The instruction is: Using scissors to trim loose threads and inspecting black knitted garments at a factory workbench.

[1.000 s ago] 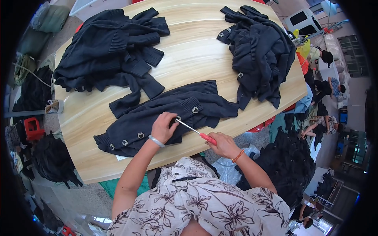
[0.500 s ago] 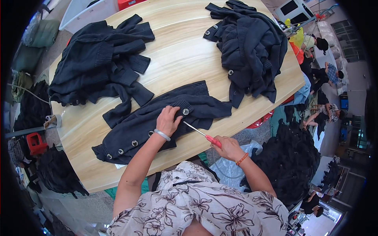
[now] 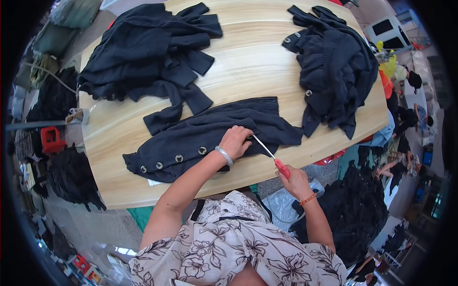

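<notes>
**Hands at work on a dark cardigan**

You press your left hand point(image 3: 234, 141) flat on a dark knit cardigan point(image 3: 210, 138) spread across the near part of the wooden table point(image 3: 253, 62), fingers curled down onto the fabric near its middle. A pale bangle point(image 3: 223, 155) sits on that wrist. Your right hand point(image 3: 295, 182), just off the near edge of the table, is closed around the red handle of a slim metal tool point(image 3: 269, 156); its thin shaft slants up and left, and its tip reaches the cardigan right beside your left fingers. Whether the tip touches the fabric cannot be told. An orange band point(image 3: 308, 199) circles your right wrist.

The cardigan lies slanted, its buttoned edge toward the near left, where a row of round metal buttons point(image 3: 179, 158) shows. One sleeve stretches right toward the table edge, another points far left.

A heap of dark knitwear point(image 3: 148, 52) sits at the far left of the table, and a second heap point(image 3: 336, 66) at the far right, well apart from your hands. A tape roll point(image 3: 76, 116) rests at the table's left edge. More dark garments point(image 3: 358, 214) are piled on the floor to your right, and a red box point(image 3: 50, 138) stands on the floor to the left.
</notes>
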Demonstrator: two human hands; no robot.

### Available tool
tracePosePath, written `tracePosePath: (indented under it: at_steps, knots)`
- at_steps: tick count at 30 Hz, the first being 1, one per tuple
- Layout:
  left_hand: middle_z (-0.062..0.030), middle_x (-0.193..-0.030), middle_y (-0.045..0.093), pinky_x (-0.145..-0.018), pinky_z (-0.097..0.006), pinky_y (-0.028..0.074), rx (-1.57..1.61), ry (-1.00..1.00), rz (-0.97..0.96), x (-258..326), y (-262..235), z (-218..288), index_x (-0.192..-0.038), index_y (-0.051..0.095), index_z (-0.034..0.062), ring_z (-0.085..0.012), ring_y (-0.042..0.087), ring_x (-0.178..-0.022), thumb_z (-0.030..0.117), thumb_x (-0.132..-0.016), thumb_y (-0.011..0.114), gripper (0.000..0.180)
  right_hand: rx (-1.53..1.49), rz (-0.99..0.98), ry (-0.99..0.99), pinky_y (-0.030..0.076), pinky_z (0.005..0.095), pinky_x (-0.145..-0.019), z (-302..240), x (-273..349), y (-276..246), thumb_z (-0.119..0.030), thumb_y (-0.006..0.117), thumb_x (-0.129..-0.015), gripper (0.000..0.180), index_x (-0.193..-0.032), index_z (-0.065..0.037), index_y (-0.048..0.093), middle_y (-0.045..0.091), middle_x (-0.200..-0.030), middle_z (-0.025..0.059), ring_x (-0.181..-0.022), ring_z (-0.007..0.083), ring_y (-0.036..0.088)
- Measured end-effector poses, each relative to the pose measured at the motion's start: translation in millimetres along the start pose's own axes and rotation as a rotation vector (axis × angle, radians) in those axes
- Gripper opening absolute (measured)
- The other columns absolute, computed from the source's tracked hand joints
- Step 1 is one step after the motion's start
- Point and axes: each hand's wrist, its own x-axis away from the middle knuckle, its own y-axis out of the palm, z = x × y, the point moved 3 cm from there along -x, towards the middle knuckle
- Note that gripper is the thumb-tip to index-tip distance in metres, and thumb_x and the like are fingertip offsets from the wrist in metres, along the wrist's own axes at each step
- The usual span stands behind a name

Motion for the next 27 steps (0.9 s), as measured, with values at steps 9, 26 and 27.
tracePosePath:
  at_steps: [9,26,27]
  knots:
    - [-0.0179,-0.151,0.034,-0.110,-0.056,0.025,-0.548,-0.555,0.117,232,-147,-85,-0.142,0.045,0.0159,-0.0388,0.028,-0.142,0.019,-0.062,0.082,0.088,-0.189,0.214,-0.179,0.051,0.0489,-0.068,-53,-34,44,-0.033,0.077,-0.080,0.035,-0.093,-0.003,0.064,0.067,-0.082,0.0214,-0.075,0.0398,0.065]
    - [-0.0137,-0.069,0.059,-0.059,-0.032,0.047,0.154,-0.649,0.018,266,-252,-123,-0.098,0.060,0.0024,-0.0203,0.056,-0.061,0.016,-0.081,0.072,0.025,0.024,-0.058,-0.586,0.050,0.0447,-0.084,-136,-130,-12,-0.013,0.074,-0.077,0.034,-0.108,-0.004,0.061,0.064,-0.100,0.0218,-0.096,0.0421,0.061]
    - [-0.0113,-0.069,0.058,-0.061,-0.031,0.046,0.119,-0.557,0.151,254,-271,-122,-0.095,0.059,0.0021,-0.0169,0.054,-0.063,0.014,-0.081,0.071,0.022,0.061,0.037,-0.557,0.050,0.0446,-0.084,-156,-140,-34,-0.012,0.073,-0.078,0.035,-0.109,-0.003,0.060,0.064,-0.100,0.0220,-0.093,0.0433,0.062]
